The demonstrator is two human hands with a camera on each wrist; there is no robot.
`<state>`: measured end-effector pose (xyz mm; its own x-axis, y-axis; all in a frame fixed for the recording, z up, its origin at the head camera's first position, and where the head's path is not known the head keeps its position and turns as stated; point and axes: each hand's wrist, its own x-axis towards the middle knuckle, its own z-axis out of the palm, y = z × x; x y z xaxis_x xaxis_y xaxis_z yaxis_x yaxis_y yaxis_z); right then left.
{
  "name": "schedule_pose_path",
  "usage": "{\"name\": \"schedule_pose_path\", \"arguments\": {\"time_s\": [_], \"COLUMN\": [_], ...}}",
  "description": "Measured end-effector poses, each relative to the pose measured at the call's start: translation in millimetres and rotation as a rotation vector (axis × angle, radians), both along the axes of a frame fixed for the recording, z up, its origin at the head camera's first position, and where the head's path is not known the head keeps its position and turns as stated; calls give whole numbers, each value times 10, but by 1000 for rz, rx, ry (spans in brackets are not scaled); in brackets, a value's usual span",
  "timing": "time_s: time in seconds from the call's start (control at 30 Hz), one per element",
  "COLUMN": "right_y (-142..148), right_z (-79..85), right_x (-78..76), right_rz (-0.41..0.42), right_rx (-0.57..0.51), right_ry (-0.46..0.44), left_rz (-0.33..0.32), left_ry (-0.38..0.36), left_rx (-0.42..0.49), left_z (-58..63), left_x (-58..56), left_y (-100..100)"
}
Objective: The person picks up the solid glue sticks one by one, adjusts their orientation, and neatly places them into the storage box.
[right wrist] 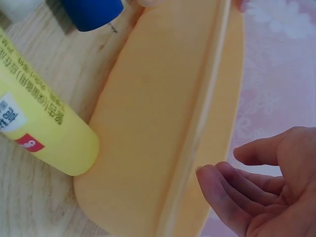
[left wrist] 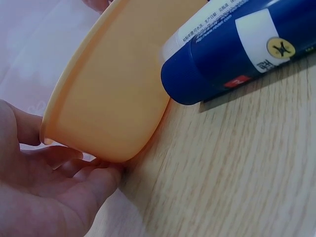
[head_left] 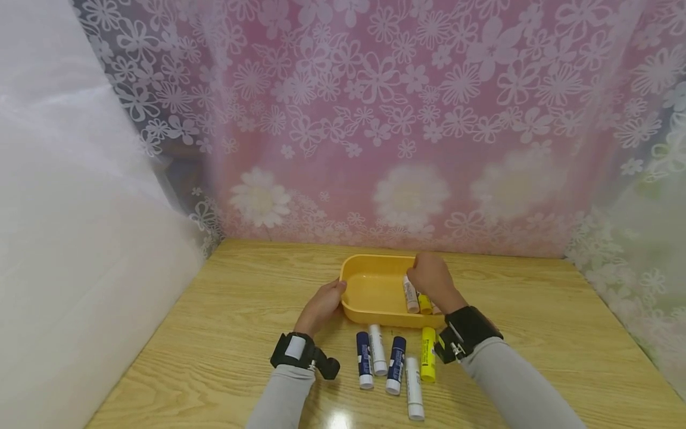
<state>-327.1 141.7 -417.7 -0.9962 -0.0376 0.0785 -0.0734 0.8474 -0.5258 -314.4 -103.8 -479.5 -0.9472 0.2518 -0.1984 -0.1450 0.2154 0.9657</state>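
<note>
A yellow plastic tray [head_left: 370, 319] sits on the table, and my left hand [head_left: 324, 304] grips its left end, thumb on the rim and fingers underneath. My right hand [head_left: 433, 280] is over the tray's right end; in the right wrist view its fingers are loosely bent with nothing between them and the thumb. Below it in the tray lie a white glue stick [head_left: 411, 296], a yellow glue stick [head_left: 424, 304] and a pale one partly hidden by the hand. In front of the tray lie a yellow glue stick [head_left: 428, 354], blue glue sticks [head_left: 396, 365] and white glue sticks [head_left: 414, 387].
The wood-grain table [head_left: 214, 357] ends at a pink flowered curtain [head_left: 375, 149] behind the tray. A white sheet [head_left: 80, 208] hangs along the left side. Black wrist cameras [head_left: 471, 330] are strapped to both wrists.
</note>
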Motion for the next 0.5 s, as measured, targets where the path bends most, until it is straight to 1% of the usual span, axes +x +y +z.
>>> {"name": "schedule_pose_path", "arguments": {"time_s": [0.2,0.43,0.5], "right_y": [-13,6,14], "right_z": [74,176,218], "right_x": [48,154,190], "right_rz": [-24,-2,0], "right_rx": [0,-4,-7], "right_ry": [0,54,57], "left_rz": [-3,-1,-2], "left_ry": [-1,-6,-5], "left_rx": [13,20,20], "left_z": [2,2,6], "left_x": [-3,5,9], "left_y": [3,7,7]}}
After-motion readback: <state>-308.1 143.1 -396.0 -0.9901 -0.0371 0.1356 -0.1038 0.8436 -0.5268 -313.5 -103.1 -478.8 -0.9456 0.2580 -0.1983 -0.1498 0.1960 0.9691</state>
